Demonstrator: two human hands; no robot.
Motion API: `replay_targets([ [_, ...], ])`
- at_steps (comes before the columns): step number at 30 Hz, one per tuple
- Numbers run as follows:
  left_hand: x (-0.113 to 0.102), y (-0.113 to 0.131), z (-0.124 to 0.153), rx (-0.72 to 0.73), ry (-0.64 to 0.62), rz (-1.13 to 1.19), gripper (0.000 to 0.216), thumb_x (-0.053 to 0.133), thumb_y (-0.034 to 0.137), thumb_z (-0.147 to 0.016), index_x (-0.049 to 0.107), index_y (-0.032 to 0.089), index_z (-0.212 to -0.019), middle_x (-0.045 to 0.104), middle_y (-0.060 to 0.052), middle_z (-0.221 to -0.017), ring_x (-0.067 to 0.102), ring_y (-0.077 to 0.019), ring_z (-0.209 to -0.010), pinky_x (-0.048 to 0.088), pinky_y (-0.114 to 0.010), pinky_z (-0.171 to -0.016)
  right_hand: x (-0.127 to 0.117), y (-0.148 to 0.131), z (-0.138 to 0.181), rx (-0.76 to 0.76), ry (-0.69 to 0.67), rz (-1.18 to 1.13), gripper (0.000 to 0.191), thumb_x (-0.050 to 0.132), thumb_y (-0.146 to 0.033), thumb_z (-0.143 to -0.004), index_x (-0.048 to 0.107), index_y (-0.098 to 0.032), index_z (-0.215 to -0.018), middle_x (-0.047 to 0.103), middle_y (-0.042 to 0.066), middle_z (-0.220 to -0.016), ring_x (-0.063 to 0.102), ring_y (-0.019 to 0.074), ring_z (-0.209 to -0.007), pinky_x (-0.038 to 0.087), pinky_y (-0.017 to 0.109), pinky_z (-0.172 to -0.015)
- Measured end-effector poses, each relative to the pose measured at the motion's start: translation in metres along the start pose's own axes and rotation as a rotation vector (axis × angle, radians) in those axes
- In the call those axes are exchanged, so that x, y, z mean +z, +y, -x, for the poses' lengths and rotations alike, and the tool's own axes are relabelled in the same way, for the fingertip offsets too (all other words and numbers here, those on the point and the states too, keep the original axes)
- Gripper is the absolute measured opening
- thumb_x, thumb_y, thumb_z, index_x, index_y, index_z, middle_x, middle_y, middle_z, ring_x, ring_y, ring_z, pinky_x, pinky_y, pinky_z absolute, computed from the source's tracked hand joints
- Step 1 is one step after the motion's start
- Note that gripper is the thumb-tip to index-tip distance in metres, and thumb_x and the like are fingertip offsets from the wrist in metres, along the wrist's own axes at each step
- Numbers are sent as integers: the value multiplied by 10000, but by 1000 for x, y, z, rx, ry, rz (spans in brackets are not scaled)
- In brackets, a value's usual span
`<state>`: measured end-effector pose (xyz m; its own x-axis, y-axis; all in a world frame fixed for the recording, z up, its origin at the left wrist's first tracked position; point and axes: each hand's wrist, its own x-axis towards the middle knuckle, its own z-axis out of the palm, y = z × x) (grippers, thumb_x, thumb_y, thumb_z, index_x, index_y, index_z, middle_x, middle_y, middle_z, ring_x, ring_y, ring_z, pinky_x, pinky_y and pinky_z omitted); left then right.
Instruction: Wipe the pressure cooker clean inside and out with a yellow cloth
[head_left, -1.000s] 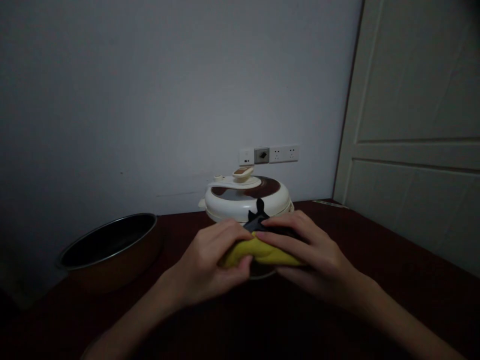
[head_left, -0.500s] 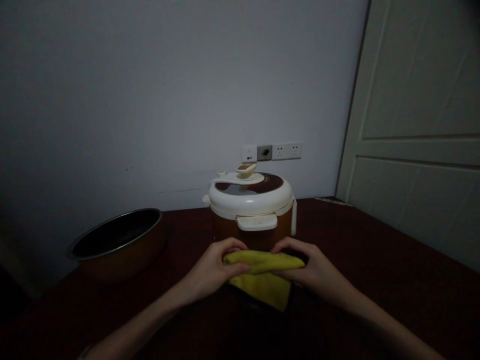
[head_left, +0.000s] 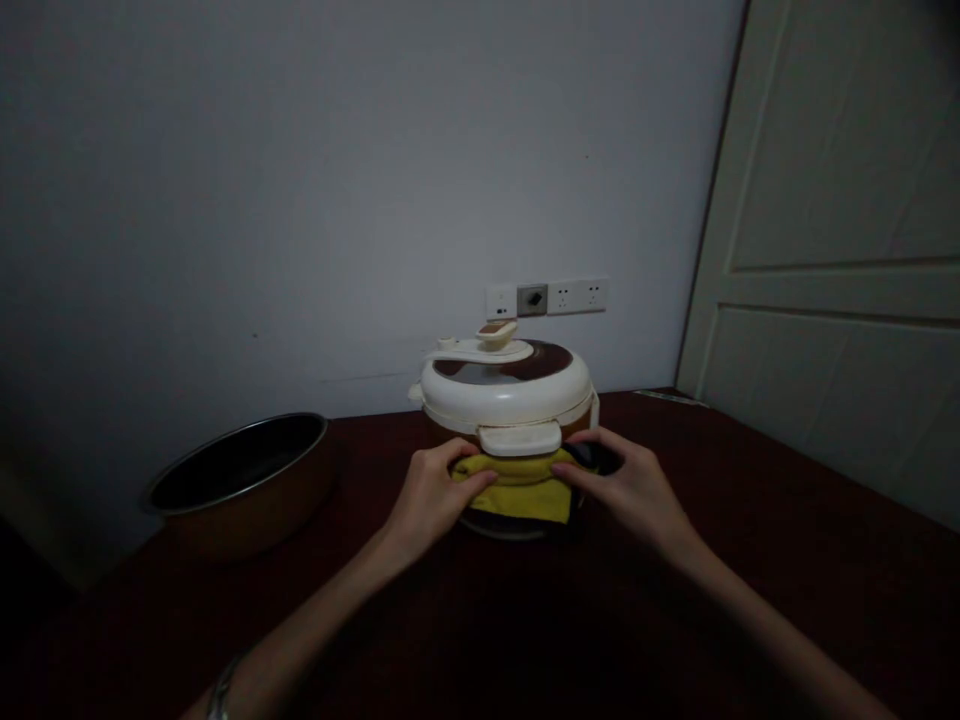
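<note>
A folded yellow cloth point(head_left: 517, 490) with a dark edge is stretched between my two hands. My left hand point(head_left: 435, 490) pinches its left end between thumb and fingers. At the other end, my right hand point(head_left: 630, 485) grips the cloth the same way. Directly behind it stands an electric pressure cooker point(head_left: 502, 395), with a white lid rim, a brown top panel and a knob. The cloth is up against the front of the cooker's body, just under its white front handle point(head_left: 520, 439), and covers much of that side.
To the left on the dark red table point(head_left: 360, 600) is a wide pot point(head_left: 240, 500) with a dark inside and a metal rim. Wall sockets point(head_left: 577, 295) sit behind the cooker. A pale door point(head_left: 840, 250) borders the right side.
Both hands have moved forward and up with the cloth, from in front of the cooker to against its front below the handle. The view has shifted slightly.
</note>
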<state>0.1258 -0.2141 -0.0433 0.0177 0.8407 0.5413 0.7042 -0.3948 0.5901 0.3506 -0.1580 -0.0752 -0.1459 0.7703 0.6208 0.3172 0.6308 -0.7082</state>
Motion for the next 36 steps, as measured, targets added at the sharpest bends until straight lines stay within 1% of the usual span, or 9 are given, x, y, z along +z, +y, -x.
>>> replay_targets([
  [4, -6, 0, 0, 34, 72, -4, 102, 702, 230, -712, 680, 158, -781, 708, -17, -747, 641, -142, -662, 486, -236, -590, 5, -2, -1, -106, 66, -1, 264, 710, -381, -729, 615, -176, -866, 663, 56, -863, 618, 198, -790, 504, 340, -708],
  [6, -10, -1, 0, 40, 68, -16, 91, 698, 232, -717, 672, 154, -756, 699, -17, -715, 631, -137, -635, 477, -227, -556, 8, -3, 1, -159, 61, -11, 224, 692, -334, -750, 592, -180, -877, 648, 58, -883, 610, 196, -814, 502, 344, -721],
  [8, -13, -2, -1, 42, 54, -27, 97, 695, 240, -724, 666, 149, -744, 688, -16, -688, 618, -130, -607, 464, -216, -524, 8, -3, 4, -192, 55, 0, 189, 679, -304, -760, 578, -183, -866, 635, 51, -861, 604, 191, -805, 500, 336, -711],
  [11, -9, 0, -4, 73, 56, -46, 93, 702, 228, -717, 661, 146, -735, 680, -15, -677, 604, -120, -591, 453, -206, -506, 2, 0, 6, -189, 89, 24, 181, 683, -309, -754, 573, -188, -832, 628, 43, -833, 601, 185, -776, 496, 325, -692],
  [15, -1, 1, -5, 152, 109, -63, 108, 708, 228, -711, 639, 146, -698, 662, -8, -646, 584, -109, -570, 441, -196, -485, -3, 3, 7, -188, 143, 44, 185, 686, -321, -750, 572, -190, -815, 621, 37, -803, 594, 178, -744, 492, 315, -662],
  [18, -4, -2, -1, 176, 131, -66, 154, 709, 257, -722, 622, 141, -670, 647, -6, -614, 563, -97, -535, 424, -185, -456, 3, 2, 8, -239, 159, 39, 166, 675, -297, -762, 549, -194, -795, 607, 34, -807, 586, 168, -745, 489, 308, -668],
  [22, -9, -5, 5, 172, 144, -98, 154, 704, 253, -733, 625, 136, -670, 649, -10, -611, 552, -90, -516, 410, -181, -442, 7, -2, 9, -272, 146, 41, 157, 669, -286, -775, 542, -195, -780, 598, 27, -801, 580, 159, -736, 482, 297, -667],
  [29, 1, 1, 4, 228, 120, -95, 186, 708, 296, -744, 636, 143, -667, 660, -8, -618, 565, -90, -517, 424, -180, -455, -11, -3, 12, -235, 178, 90, 180, 688, -333, -758, 575, -192, -758, 619, 36, -777, 592, 176, -726, 494, 298, -632],
  [36, -8, 0, 13, 235, 150, -123, 210, 677, 309, -773, 632, 143, -652, 627, -2, -573, 543, -87, -493, 407, -177, -428, -2, -6, 8, -243, 174, 63, 180, 699, -321, -740, 571, -195, -744, 623, 32, -770, 599, 178, -729, 511, 308, -644],
])
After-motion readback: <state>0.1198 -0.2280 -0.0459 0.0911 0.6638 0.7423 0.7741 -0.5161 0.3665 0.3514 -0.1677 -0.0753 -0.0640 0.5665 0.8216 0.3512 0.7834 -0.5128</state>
